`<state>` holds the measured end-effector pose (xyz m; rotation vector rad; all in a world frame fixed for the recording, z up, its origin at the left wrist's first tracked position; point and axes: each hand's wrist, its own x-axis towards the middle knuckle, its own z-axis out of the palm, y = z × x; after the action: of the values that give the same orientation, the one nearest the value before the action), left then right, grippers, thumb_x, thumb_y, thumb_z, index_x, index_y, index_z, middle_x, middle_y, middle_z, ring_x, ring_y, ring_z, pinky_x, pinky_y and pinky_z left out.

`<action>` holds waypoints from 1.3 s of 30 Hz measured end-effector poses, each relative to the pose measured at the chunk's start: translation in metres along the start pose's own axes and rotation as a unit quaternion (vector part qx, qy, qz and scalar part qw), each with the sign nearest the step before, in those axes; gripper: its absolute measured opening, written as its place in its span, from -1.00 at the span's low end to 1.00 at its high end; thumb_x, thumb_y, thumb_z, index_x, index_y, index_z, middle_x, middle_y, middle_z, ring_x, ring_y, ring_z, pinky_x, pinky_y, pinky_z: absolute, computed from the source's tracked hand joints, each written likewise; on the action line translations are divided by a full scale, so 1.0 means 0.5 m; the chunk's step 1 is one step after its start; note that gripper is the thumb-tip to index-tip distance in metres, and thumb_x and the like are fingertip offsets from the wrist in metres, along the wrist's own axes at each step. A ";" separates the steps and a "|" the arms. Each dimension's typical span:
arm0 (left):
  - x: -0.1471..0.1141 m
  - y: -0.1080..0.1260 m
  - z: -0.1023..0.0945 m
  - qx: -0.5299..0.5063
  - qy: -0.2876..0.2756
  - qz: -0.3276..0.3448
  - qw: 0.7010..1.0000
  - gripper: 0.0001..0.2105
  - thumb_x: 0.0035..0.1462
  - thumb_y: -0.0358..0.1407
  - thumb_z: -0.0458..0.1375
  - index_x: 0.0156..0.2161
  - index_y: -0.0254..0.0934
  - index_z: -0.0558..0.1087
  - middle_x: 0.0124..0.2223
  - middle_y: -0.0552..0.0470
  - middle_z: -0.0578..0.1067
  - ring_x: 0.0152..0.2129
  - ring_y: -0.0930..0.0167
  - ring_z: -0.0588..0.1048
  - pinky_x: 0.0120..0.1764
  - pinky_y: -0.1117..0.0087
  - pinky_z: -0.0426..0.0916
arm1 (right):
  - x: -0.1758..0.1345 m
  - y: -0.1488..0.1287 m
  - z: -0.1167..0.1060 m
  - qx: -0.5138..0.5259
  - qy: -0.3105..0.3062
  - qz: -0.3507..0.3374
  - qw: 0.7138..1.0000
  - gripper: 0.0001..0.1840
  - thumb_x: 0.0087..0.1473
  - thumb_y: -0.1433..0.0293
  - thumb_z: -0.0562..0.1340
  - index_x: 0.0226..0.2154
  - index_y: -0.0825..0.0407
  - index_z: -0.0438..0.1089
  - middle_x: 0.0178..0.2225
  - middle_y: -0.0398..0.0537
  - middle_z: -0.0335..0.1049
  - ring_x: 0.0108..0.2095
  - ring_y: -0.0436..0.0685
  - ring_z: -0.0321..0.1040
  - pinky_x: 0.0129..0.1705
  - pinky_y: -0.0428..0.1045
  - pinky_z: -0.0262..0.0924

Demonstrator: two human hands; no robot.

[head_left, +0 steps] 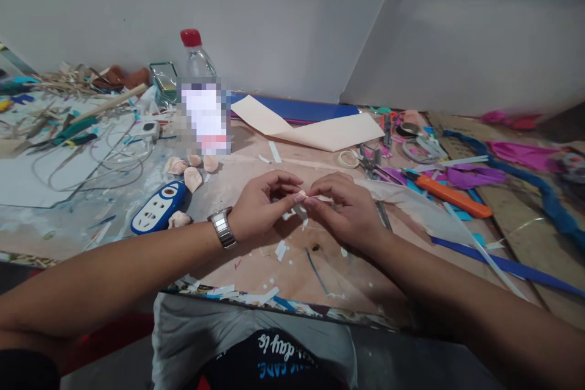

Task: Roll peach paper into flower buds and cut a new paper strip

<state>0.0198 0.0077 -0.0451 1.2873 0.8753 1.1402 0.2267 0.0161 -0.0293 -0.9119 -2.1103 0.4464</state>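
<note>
My left hand (261, 204) and my right hand (345, 206) meet over the middle of the table, fingertips close together. Between their thumbs and fingers they pinch a small pale peach piece (301, 195), mostly covered by the fingers, so its exact kind is unclear. A whitish scrap hangs just below the fingertips. Left of my hands lie several small peach-coloured crumpled or folded pieces, such as one pale peach piece (192, 179) and another beside the power strip (179, 219). A long translucent white sheet (411, 207) extends rightward from behind my right hand.
A blue-and-white power strip (158, 207) lies at left, near a lit phone (205, 116) propped against a red-capped bottle (191, 38). A folded cream strip (320, 133) lies behind my hands. An orange utility knife (452, 194), pliers (375, 164) and coloured scraps crowd the right.
</note>
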 end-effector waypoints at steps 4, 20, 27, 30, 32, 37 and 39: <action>0.008 -0.002 -0.009 0.020 0.000 0.019 1.000 -0.75 0.13 -0.20 0.41 -0.17 -0.34 0.60 -0.21 -0.10 0.67 -0.28 0.38 0.64 -0.13 0.35 0.54 | 0.000 -0.004 -0.003 -0.013 0.007 -0.006 1.000 -0.88 0.31 0.26 0.32 -0.22 -0.05 0.52 -0.28 -0.07 0.60 -0.26 0.16 0.52 -0.10 0.12 0.25; -0.005 0.004 0.009 -0.060 -0.002 -0.042 0.997 -0.76 0.12 -0.21 0.42 -0.17 -0.31 0.60 -0.20 -0.09 0.66 -0.28 0.38 0.62 -0.23 0.37 0.53 | 0.001 -0.001 -0.003 -0.024 0.020 -0.003 0.999 -0.81 0.25 0.20 0.38 -0.27 -0.02 0.53 -0.32 -0.08 0.59 -0.28 0.15 0.51 -0.11 0.10 0.24; 0.007 -0.008 -0.003 0.055 -0.003 0.025 0.998 -0.80 0.23 -0.25 0.31 -0.11 -0.33 0.55 -0.19 -0.07 0.61 -0.26 0.41 0.58 -0.15 0.37 0.46 | 0.003 0.000 -0.007 -0.046 -0.001 -0.009 0.999 -0.88 0.28 0.27 0.35 -0.22 -0.03 0.57 -0.27 -0.05 0.64 -0.23 0.18 0.56 -0.09 0.12 0.25; 0.007 -0.005 -0.004 0.057 -0.001 0.025 0.998 -0.81 0.24 -0.25 0.30 -0.13 -0.33 0.54 -0.19 -0.06 0.60 -0.27 0.41 0.57 -0.14 0.37 0.46 | 0.003 0.000 -0.007 -0.054 0.000 -0.018 0.998 -0.89 0.28 0.30 0.35 -0.22 -0.03 0.58 -0.27 -0.05 0.65 -0.24 0.17 0.56 -0.08 0.13 0.24; 0.006 -0.003 -0.003 0.050 -0.008 0.017 0.999 -0.81 0.24 -0.24 0.31 -0.13 -0.33 0.54 -0.20 -0.06 0.61 -0.27 0.41 0.57 -0.16 0.39 0.46 | 0.005 0.001 -0.007 -0.058 0.004 -0.025 0.998 -0.90 0.28 0.30 0.35 -0.24 -0.03 0.58 -0.30 -0.07 0.65 -0.28 0.15 0.56 -0.08 0.13 0.23; 0.003 -0.001 0.002 0.036 -0.023 0.013 0.999 -0.79 0.22 -0.21 0.34 -0.15 -0.33 0.59 -0.21 -0.08 0.62 -0.31 0.42 0.57 -0.22 0.40 0.46 | 0.007 0.002 -0.007 -0.061 0.015 -0.033 0.998 -0.84 0.28 0.27 0.36 -0.30 -0.03 0.58 -0.37 -0.11 0.63 -0.34 0.13 0.52 -0.13 0.12 0.21; 0.000 0.001 0.005 0.005 -0.014 0.002 1.000 -0.78 0.19 -0.19 0.37 -0.17 -0.32 0.61 -0.19 -0.11 0.63 -0.28 0.39 0.58 -0.23 0.39 0.49 | 0.007 0.001 -0.008 -0.055 0.016 -0.030 0.998 -0.85 0.28 0.27 0.36 -0.30 -0.02 0.59 -0.37 -0.10 0.63 -0.34 0.13 0.52 -0.15 0.11 0.22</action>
<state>0.0223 0.0070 -0.0441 1.3098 0.8589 1.1201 0.2284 0.0191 -0.0252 -0.9083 -2.1437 0.2840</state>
